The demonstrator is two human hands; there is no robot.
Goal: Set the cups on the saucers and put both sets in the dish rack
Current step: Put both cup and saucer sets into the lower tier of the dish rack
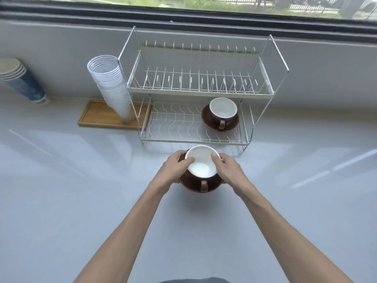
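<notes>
single head cam, looking forward and down over the counter [61, 201] toward the dish rack [195, 92] and window [204, 3], hands close below.

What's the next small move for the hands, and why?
Probably carry the held set forward onto the rack's lower shelf, left side. Both hands, left and right, grip its saucer just in front of the rack, cup already on it. The other set fills the right side; the left wires are bare.

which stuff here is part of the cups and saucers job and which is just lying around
Job: held cup and saucer, both hands, racked cup and saucer, dish rack.
Lying about: white paper cup stack, blue paper cup stack, wooden tray.
</notes>
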